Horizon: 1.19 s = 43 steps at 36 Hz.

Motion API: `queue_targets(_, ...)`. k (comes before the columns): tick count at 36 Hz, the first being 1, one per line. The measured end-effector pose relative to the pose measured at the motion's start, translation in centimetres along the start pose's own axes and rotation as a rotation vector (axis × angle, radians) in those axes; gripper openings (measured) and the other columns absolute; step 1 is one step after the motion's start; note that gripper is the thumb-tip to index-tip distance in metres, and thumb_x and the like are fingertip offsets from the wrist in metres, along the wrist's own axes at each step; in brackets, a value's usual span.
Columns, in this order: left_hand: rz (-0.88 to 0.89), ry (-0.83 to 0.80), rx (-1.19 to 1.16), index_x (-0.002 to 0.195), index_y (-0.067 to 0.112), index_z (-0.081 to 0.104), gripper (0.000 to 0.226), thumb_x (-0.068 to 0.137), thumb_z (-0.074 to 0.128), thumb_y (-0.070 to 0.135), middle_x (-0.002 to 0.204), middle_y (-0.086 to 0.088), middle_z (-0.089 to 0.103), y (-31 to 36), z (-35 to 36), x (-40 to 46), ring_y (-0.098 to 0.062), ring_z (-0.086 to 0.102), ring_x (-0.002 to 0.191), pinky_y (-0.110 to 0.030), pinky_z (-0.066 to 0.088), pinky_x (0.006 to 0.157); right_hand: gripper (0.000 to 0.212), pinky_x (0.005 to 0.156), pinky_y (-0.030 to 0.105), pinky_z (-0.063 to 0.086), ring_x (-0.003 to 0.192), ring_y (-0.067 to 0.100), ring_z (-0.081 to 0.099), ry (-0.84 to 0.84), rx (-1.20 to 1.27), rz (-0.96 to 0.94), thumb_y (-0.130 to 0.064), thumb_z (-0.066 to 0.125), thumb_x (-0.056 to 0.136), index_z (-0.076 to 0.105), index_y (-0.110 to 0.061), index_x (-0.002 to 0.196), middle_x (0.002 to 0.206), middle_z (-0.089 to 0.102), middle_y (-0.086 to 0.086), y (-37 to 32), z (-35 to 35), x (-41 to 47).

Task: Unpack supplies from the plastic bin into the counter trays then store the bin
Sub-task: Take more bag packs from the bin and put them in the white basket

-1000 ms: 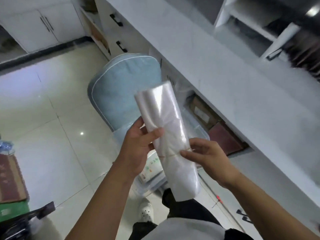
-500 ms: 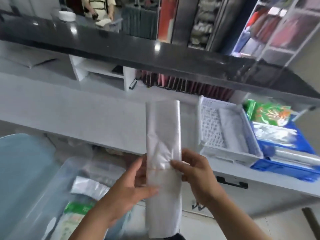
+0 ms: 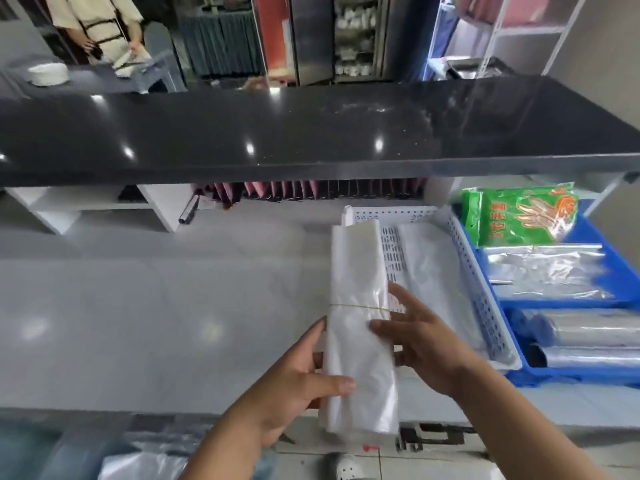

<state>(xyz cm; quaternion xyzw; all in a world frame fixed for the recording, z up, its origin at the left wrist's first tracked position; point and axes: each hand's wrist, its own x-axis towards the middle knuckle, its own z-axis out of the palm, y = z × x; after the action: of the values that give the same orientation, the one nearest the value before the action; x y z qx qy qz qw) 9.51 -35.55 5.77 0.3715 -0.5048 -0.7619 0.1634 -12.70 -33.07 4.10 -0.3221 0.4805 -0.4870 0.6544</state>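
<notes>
Both hands hold one thing: left hand (image 3: 291,379) grasps the lower part of the bag bundle (image 3: 358,327), thumb across its front, fingers behind; right hand (image 3: 420,344) is on its right side w/ thumb pressed on the plastic just below the rubber band, other fingers spread & mostly loose. Bundle is upright, held in the air above the pale surface (image 3: 156,306), its top overlapping the left edge of the white tray (image 3: 485,299).

Change vs 1 s ago: then the bundle was held over the floor & chair w/ the counter off to the right; now view & hands face the trays, bundle much nearer the white one. Reads as carry nearly done, drop-off next.

Room: white tray has another clear pack lying in its right half, left strip looks free. Blue tray (image 3: 620,299) touches it on the right, full of packs. Black counter edge overhangs behind; the surface to the left is open. Bin at bottom left, blurred, prob. not empty yet.
</notes>
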Motion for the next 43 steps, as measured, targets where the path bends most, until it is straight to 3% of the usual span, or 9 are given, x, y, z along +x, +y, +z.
queue_targets(7,-0.069,-0.005,0.003,0.140,0.040,0.042,0.080,0.076,0.080,0.009,0.103,-0.015,0.074,0.8,0.4,5.7,-0.027,0.070,0.091,-0.034,0.054,0.079,0.068,0.065,0.037,0.058,0.084,0.023,0.072,0.161,0.051,0.114,-0.003,0.071,0.082,0.048,-0.035,0.137,0.108,0.076,0.009,-1.6,-5.4,4.8)
queue_targets(10,-0.037,0.211,0.014,0.133,0.029,0.055,0.058,0.083,0.077,0.009,0.089,-0.008,0.074,0.7,-0.1,7.0,-0.019,0.068,0.078,-0.031,0.057,0.077,0.067,0.057,0.034,0.057,0.074,0.020,0.073,0.235,0.067,0.144,0.001,0.067,0.084,0.046,-0.033,0.139,0.099,0.077,0.007,-2.1,-7.1,7.1)
queue_targets(14,0.007,0.551,0.114,0.119,0.035,0.065,0.034,0.089,0.071,0.019,0.110,0.002,0.073,0.4,-1.1,8.2,-0.003,0.070,0.094,-0.026,0.057,0.085,0.070,0.052,0.030,0.055,0.068,0.018,0.073,0.261,0.039,0.173,0.001,0.068,0.084,0.044,-0.035,0.139,0.089,0.078,0.005,-2.0,-8.0,9.6)
queue_targets(19,-0.131,0.484,0.064,0.129,0.041,0.056,0.039,0.095,0.064,0.024,0.127,0.008,0.067,0.5,-0.7,9.8,-0.011,0.064,0.114,-0.047,0.054,0.099,0.080,0.054,0.035,0.059,0.073,0.025,0.073,0.251,-0.336,0.183,0.003,0.072,0.080,0.039,-0.031,0.146,0.101,0.071,0.013,-0.9,-7.8,10.8)
queue_targets(24,-0.162,0.450,0.119,0.137,0.044,0.053,0.054,0.095,0.060,0.009,0.127,0.009,0.067,-0.1,-0.4,10.5,-0.013,0.070,0.107,-0.053,0.056,0.093,0.086,0.056,0.040,0.062,0.068,0.023,0.071,0.280,-0.604,0.118,0.000,0.073,0.080,0.037,-0.039,0.147,0.124,0.055,0.003,0.7,-7.6,10.5)
queue_targets(27,-0.165,0.451,0.124,0.136,0.044,0.054,0.061,0.093,0.059,0.000,0.121,0.007,0.071,-0.4,-0.6,10.5,-0.014,0.072,0.103,-0.049,0.058,0.091,0.084,0.044,0.024,0.053,0.061,0.015,0.068,0.285,-0.685,0.095,-0.005,0.073,0.081,0.035,-0.041,0.147,0.133,0.053,0.004,1.2,-7.6,10.5)
queue_targets(31,-0.159,0.462,0.125,0.134,0.045,0.056,0.062,0.092,0.060,-0.001,0.116,0.009,0.074,-0.6,-0.5,10.6,-0.013,0.072,0.103,-0.048,0.056,0.094,0.084,0.045,0.022,0.054,0.078,0.018,0.068,0.266,-0.730,0.077,-0.005,0.075,0.080,0.038,-0.039,0.147,0.142,0.049,0.003,1.5,-7.5,10.7)
queue_targets(38,-0.155,0.463,0.148,0.135,0.046,0.055,0.060,0.094,0.060,0.002,0.114,0.011,0.074,-0.8,-0.5,10.4,-0.012,0.071,0.105,-0.049,0.056,0.095,0.080,0.075,0.032,0.062,0.111,0.027,0.059,0.230,-1.059,0.031,-0.018,0.077,0.080,0.036,-0.029,0.149,0.149,0.033,0.000,1.4,-6.8,10.5)
queue_targets(43,-0.146,0.444,0.180,0.131,0.054,0.055,0.057,0.094,0.065,0.011,0.118,0.006,0.073,-1.0,-0.9,10.1,-0.013,0.066,0.113,-0.050,0.050,0.103,0.075,0.102,0.047,0.047,0.140,0.033,0.028,0.186,-1.399,0.014,-0.032,0.075,0.080,0.039,-0.027,0.146,0.159,0.019,-0.002,0.5,-5.9,10.8)
